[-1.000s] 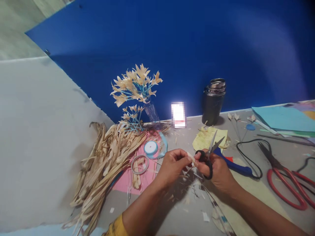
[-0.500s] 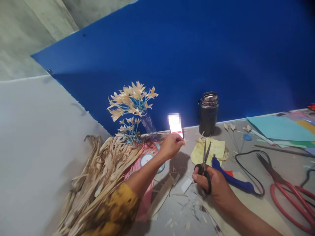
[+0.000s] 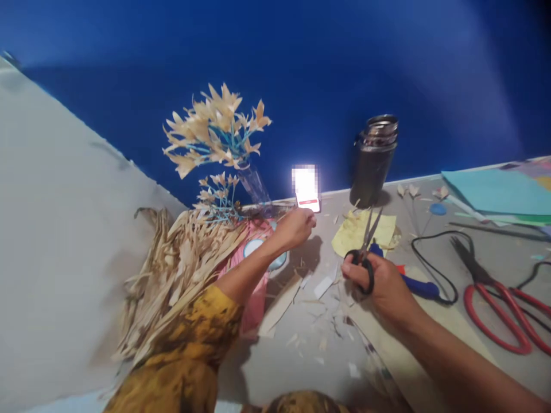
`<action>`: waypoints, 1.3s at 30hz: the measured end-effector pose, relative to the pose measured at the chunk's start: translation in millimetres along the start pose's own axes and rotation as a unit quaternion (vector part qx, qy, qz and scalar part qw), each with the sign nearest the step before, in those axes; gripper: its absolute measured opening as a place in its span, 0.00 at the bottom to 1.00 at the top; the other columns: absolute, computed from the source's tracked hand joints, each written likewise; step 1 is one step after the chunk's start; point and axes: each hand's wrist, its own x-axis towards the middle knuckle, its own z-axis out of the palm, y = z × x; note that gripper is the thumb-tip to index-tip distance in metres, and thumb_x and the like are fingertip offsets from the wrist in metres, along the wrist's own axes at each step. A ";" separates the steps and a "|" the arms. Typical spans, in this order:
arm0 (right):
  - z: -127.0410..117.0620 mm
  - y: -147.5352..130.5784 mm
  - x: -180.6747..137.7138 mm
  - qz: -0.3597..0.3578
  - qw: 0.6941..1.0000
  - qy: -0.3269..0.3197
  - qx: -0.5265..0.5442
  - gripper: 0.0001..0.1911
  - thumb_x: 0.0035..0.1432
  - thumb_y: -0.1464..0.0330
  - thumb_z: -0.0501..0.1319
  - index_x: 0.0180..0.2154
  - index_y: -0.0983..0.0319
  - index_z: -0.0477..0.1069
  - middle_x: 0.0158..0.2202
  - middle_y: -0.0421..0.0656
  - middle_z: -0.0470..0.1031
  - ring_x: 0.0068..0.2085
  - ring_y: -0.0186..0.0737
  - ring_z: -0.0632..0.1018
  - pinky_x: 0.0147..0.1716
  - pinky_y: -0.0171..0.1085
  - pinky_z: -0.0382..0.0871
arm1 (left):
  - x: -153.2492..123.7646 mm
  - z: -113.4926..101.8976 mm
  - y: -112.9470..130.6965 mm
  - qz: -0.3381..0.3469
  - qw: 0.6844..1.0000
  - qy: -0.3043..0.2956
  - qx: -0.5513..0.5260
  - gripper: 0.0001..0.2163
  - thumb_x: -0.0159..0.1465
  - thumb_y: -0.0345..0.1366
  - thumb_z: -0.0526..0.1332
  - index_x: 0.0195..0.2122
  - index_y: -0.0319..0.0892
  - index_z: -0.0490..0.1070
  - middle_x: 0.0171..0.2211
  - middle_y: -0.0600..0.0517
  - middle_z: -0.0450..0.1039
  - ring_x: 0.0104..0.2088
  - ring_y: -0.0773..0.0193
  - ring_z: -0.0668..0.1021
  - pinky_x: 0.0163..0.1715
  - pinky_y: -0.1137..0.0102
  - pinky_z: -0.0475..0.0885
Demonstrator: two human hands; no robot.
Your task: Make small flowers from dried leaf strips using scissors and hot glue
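Observation:
My left hand (image 3: 297, 228) is at the lower edge of a lit phone (image 3: 307, 201) that leans against the blue wall. Its fingers are pinched together, and whatever they hold, if anything, is too small to make out. In my right hand (image 3: 387, 284) is a pair of small black-handled scissors (image 3: 369, 238), blades slightly apart and pointing up. Behind the scissors lies a yellow paper (image 3: 344, 235) with shavings on it. A blue glue gun (image 3: 419, 287) is partly hidden by my right hand.
Dried husks (image 3: 172, 258) lie at the left, beside husk flowers (image 3: 219, 120) in a clear bottle (image 3: 255, 184). A dark open flask (image 3: 373, 163) stands by the wall. Large red-handled scissors (image 3: 495, 312), a black cord (image 3: 447, 233) and blue paper sheets (image 3: 486, 189) lie at the right.
The camera view has tilted down, so the table things sit higher in the picture. My left hand stays by the phone. My right hand still holds the small scissors, tilted further right.

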 end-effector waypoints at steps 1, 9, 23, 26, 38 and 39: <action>-0.9 -1.7 -0.8 -0.005 1.000 0.011 -0.006 0.19 0.44 0.54 0.74 0.28 0.61 0.73 0.22 0.35 0.67 0.23 0.33 0.64 0.22 0.34 0.56 | -18.4 -2.5 -4.3 0.003 1.000 -0.019 0.022 0.09 0.67 0.34 0.61 0.30 0.39 0.77 0.32 0.48 0.77 0.41 0.54 0.77 0.44 0.63 0.69; -1.3 -7.3 -4.9 -0.003 0.998 0.032 -0.062 0.17 0.46 0.55 0.72 0.28 0.61 0.74 0.22 0.37 0.69 0.23 0.33 0.66 0.21 0.33 0.60 | -112.9 53.8 -22.7 -0.021 0.972 -0.058 0.228 0.08 0.68 0.36 0.59 0.41 0.43 0.77 0.44 0.45 0.79 0.44 0.52 0.79 0.36 0.66 0.66; -0.9 4.8 0.6 -0.023 0.995 -0.004 -0.102 0.19 0.45 0.53 0.74 0.28 0.60 0.74 0.23 0.38 0.71 0.25 0.35 0.70 0.24 0.35 0.64 | -148.7 26.3 -69.7 -0.135 0.968 0.062 0.202 0.08 0.68 0.33 0.54 0.39 0.42 0.73 0.40 0.45 0.78 0.41 0.54 0.77 0.36 0.64 0.63; 0.4 8.1 1.1 -0.020 0.993 -0.009 -0.120 0.18 0.46 0.54 0.74 0.29 0.60 0.75 0.25 0.39 0.73 0.27 0.37 0.71 0.26 0.36 0.65 | -156.0 36.5 -78.9 -0.114 0.967 0.061 0.217 0.04 0.65 0.33 0.59 0.38 0.41 0.72 0.41 0.44 0.77 0.42 0.53 0.77 0.37 0.64 0.63; 2.9 19.2 -2.5 0.076 0.977 -0.189 -0.066 0.30 0.54 0.40 0.66 0.33 0.63 0.76 0.26 0.43 0.74 0.23 0.33 0.64 0.21 0.35 0.59 | -168.2 46.4 -74.4 0.219 0.927 0.267 0.149 0.08 0.69 0.27 0.56 0.34 0.42 0.72 0.33 0.48 0.76 0.35 0.60 0.75 0.36 0.65 0.66; 4.8 21.2 -4.0 0.092 0.973 -0.207 -0.039 0.30 0.53 0.40 0.66 0.35 0.63 0.76 0.24 0.41 0.72 0.22 0.33 0.64 0.21 0.35 0.58 | -166.5 49.9 -70.7 0.263 0.908 0.280 0.167 0.08 0.69 0.26 0.56 0.34 0.42 0.72 0.34 0.49 0.77 0.36 0.60 0.75 0.37 0.65 0.66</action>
